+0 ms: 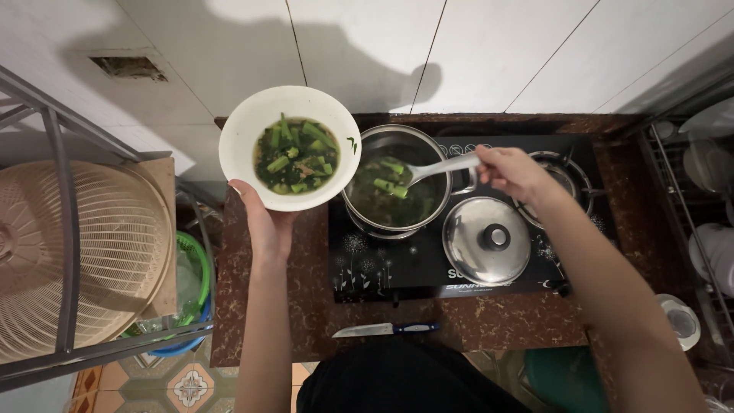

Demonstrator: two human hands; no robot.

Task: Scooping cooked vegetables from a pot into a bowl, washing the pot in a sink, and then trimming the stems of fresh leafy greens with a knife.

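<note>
The soup bowl looks like glazed white ceramic, smooth and glossy. The pot, its lid and the ladle are shiny polished metal. The gas stove has a black glossy glass top. The table is speckled brown stone, polished.

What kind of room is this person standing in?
Most likely a small home kitchen. A gas stove sits on a stone counter, with a pot of greens on it, and a dish rack stands at the right.
</note>
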